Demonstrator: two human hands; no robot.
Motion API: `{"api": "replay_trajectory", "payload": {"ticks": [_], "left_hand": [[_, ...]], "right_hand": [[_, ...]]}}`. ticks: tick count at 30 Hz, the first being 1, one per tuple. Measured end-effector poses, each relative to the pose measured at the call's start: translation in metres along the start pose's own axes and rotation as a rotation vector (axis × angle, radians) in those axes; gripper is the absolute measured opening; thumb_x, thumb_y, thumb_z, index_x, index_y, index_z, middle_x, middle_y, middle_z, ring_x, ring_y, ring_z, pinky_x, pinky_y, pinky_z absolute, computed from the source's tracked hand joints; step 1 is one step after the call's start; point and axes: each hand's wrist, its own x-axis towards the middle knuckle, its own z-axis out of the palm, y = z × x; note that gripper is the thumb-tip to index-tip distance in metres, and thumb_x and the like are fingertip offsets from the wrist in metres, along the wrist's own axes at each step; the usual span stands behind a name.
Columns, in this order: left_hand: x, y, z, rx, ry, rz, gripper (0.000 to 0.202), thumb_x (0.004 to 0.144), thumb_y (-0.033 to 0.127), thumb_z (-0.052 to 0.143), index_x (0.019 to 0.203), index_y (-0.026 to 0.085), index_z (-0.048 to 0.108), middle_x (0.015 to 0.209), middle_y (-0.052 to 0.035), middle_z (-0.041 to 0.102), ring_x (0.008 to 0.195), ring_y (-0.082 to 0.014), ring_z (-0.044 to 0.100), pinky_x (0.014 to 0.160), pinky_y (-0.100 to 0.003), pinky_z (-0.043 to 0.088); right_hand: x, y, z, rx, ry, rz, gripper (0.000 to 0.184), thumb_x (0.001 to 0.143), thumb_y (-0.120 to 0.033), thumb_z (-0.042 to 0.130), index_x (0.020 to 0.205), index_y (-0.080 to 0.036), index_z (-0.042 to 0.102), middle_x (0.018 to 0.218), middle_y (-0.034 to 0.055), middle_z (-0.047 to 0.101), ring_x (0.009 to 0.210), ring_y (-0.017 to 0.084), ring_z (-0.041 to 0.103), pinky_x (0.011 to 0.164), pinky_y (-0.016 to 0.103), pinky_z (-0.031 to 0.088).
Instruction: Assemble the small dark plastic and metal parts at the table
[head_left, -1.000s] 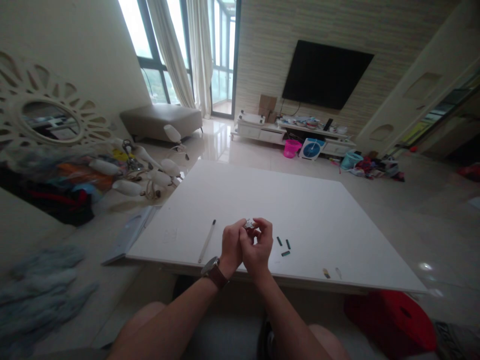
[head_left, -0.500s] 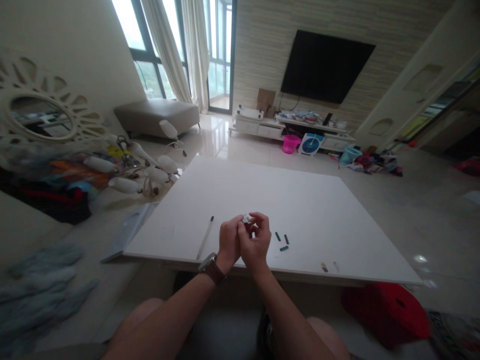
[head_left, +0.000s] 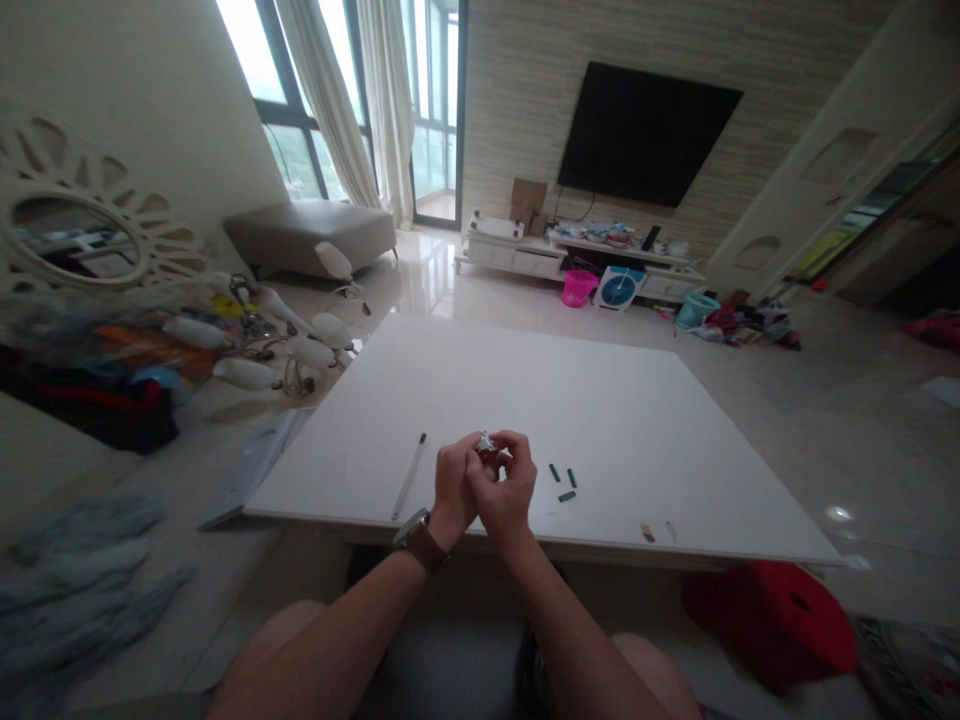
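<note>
Over the near part of the white table (head_left: 585, 400), my left hand (head_left: 454, 482) and my right hand (head_left: 507, 488) are pressed together, fingers curled. Between their fingertips is a small silvery metal piece (head_left: 486, 442); it is too small to tell its kind, and the fingers cover part of it. Just right of my right hand lie three short dark green strips (head_left: 571, 478). To the left of my left hand rests a thin pale stick with a black tip (head_left: 409, 476), like a pen or brush.
Near the table's front right edge lie a small brown-and-dark piece (head_left: 647, 533) and a clear one (head_left: 671, 531). A red stool (head_left: 780, 620) stands below that corner. Beyond the table's left side is a lamp with several white shades (head_left: 311, 350).
The silvery piece looks slightly turned between my fingertips. Both hands stay together in nearly the same spot; the whole view has shifted a little.
</note>
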Motion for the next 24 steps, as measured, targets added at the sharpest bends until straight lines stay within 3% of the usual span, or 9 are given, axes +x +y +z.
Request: {"api": "replay_trajectory", "payload": {"ticks": [14,24], "left_hand": [[-0.0006,-0.0028,0.0002,-0.019,0.005,-0.011,0.018,0.075,0.022,0.055,0.058,0.018,0.05,0.05,0.0039,0.052,0.049,-0.0096,0.04,0.048,-0.022,0.027],[-0.0004,-0.0011,0.0001,-0.051,0.007,-0.036,0.019,0.076,0.023,0.054,0.058,0.019,0.048,0.049,0.0035,0.054,0.049,-0.01,0.043,0.048,-0.022,0.03]], "right_hand": [[-0.0014,-0.0021,-0.0014,-0.011,-0.031,-0.085,0.02,0.076,-0.017,0.066,0.095,-0.021,0.058,0.087,0.0006,0.061,0.073,0.015,0.06,0.066,0.029,0.051],[0.0007,-0.0084,-0.0018,-0.023,-0.031,-0.068,0.017,0.076,-0.017,0.066,0.092,-0.021,0.062,0.08,-0.0006,0.062,0.067,0.014,0.059,0.059,0.027,0.047]]}}
